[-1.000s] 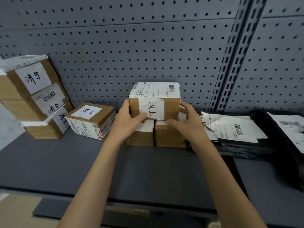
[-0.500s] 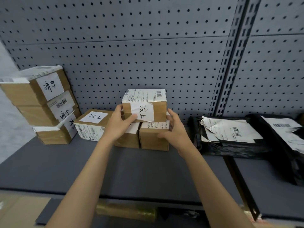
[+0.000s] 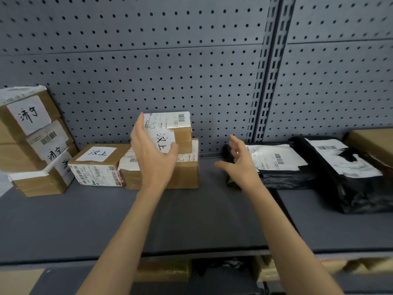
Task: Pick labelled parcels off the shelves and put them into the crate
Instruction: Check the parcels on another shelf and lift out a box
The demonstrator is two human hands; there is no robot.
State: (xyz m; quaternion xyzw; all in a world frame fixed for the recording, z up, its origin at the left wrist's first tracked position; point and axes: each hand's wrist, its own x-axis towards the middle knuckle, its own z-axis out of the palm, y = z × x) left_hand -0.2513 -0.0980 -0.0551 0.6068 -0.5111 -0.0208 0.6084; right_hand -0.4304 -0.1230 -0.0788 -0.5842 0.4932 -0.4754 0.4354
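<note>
The top parcel (image 3: 170,133), a brown carton with a white handwritten slip on its front and a barcode sheet across its lid, sits on two more cartons (image 3: 170,169) at the back of the grey shelf (image 3: 106,220), close to the pegboard wall (image 3: 148,60). My left hand (image 3: 152,155) is raised in front of that parcel, fingers spread and loosely curved, covering its left front corner; I cannot tell whether the fingertips touch the cardboard, and nothing is clasped in it. My right hand (image 3: 239,163) is open too, palm turned inward, fingers fanned, empty, hanging in the air to the right of the parcel and well apart from it.

Just left of the parcel's stack lies a flat carton (image 3: 97,165) with another handwritten slip on top. Farther left of the parcel, three cartons are piled up (image 3: 32,141), each with a white slip facing me. To the right of the parcel, beyond my right hand, lies a black mailer bag (image 3: 276,165) with a crumpled shipping label, then a second black bag (image 3: 348,175), and a brown box (image 3: 374,141) at the edge of the frame.
</note>
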